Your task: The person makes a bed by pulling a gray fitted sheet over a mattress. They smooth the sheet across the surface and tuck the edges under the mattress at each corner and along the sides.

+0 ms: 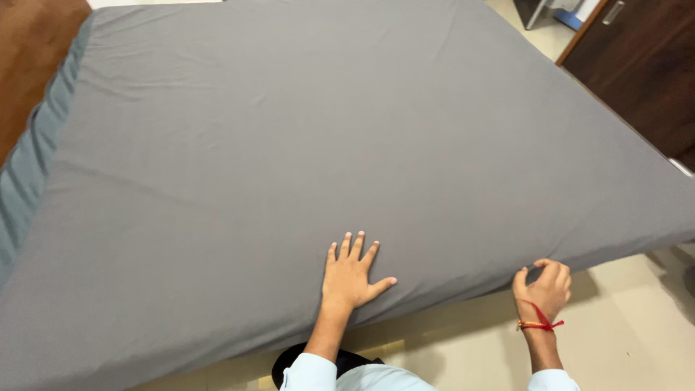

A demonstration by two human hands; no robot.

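A grey bedsheet (304,137) covers a large mattress that fills most of the view. My left hand (351,275) lies flat on the sheet near the mattress's near edge, fingers spread. My right hand (544,288), with a red thread band at the wrist, is curled at the lower edge of the sheet to the right; its fingers pinch the sheet's hem below the mattress side. Both my sleeves are light blue.
A brown wooden headboard (32,58) stands at the far left, beside the gathered sheet side (29,166). A dark wooden wardrobe door (644,65) is at the upper right. Beige tiled floor (637,333) runs along the near side.
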